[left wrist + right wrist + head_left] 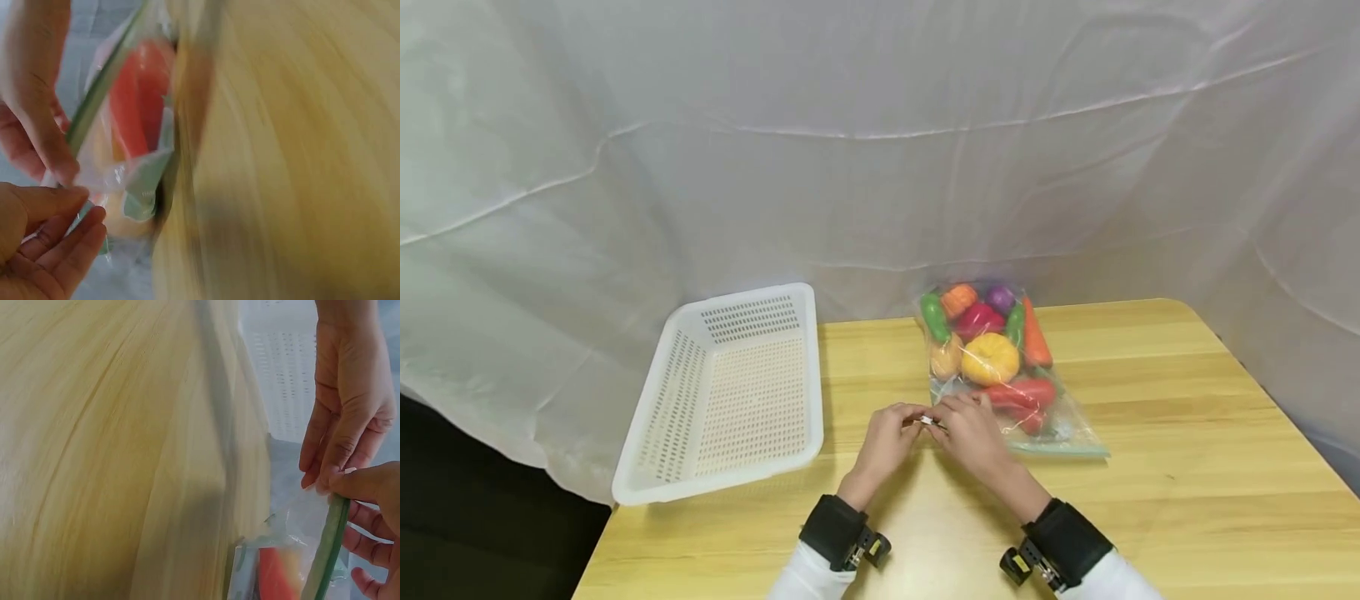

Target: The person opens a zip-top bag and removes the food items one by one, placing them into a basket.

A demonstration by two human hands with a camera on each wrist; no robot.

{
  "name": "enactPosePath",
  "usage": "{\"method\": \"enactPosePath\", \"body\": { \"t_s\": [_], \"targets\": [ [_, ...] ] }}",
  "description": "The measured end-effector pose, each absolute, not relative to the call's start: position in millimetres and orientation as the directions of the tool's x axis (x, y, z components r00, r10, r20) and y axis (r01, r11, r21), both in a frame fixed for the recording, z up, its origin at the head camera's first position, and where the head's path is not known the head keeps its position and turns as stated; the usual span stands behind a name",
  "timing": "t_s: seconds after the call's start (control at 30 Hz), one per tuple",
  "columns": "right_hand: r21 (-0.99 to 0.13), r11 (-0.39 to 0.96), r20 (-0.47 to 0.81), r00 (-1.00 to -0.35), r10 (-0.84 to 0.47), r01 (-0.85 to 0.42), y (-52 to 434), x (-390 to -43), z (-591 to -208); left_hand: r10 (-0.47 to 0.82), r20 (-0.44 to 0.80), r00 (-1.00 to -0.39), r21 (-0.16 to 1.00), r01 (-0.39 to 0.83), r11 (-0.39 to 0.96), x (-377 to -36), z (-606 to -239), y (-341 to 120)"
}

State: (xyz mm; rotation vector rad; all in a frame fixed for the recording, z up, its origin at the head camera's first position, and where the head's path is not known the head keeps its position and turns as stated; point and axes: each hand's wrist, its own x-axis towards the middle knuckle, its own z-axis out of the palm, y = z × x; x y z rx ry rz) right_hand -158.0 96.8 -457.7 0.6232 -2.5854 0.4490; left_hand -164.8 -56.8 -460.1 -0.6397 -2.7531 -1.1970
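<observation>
A clear zip bag (1060, 425) full of toy vegetables lies on the wooden table (1187, 433), among them a yellow pumpkin (990, 358), a carrot (1035, 335) and a red pepper (1022, 392). My left hand (916, 418) and right hand (949, 417) meet at the bag's near left corner, and both pinch its zip edge. The right wrist view has the green zip strip (328, 550) running under my right hand (342, 487), with the left hand's fingers (322, 478) against it. In the blurred left wrist view the left hand (84, 207) holds the bag's plastic beside the strip (100, 94).
An empty white perforated basket (647, 433) stands on the table's left side, overhanging the left edge. A white cloth backdrop (880, 150) hangs behind the table. Bare wood shows to the right of the bag and near the front edge.
</observation>
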Motion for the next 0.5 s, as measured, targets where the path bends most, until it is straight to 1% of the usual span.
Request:
{"method": "enactPosePath", "body": {
  "t_s": [0.13, 0.3, 0.4, 0.5],
  "targets": [
    [-0.195, 0.814, 0.555, -0.746, -0.368, -0.547, 100.7, -155.5, -456.4, 0.321, 0.293, -0.900, 0.589, 0.435, 0.681, -164.9, -458.1, -57.4],
    [-0.119, 0.807, 0.603, -0.688, -0.404, -0.578, 112.1, -154.9, -458.6, 0.333, 0.376, -0.865, 0.481, 0.489, 0.728, -164.0, -455.7, -57.1],
    [-0.071, 0.805, 0.638, -0.647, -0.417, -0.589, 131.4, -155.9, -464.1, 0.305, 0.423, -0.853, 0.451, 0.490, 0.746, -163.9, -456.5, -61.7],
    [-0.047, 0.803, 0.674, -0.612, -0.413, -0.594, 165.6, -153.8, -470.7, 0.264, 0.459, -0.848, 0.441, 0.475, 0.762, -164.2, -458.2, -71.0]
  ]
}}
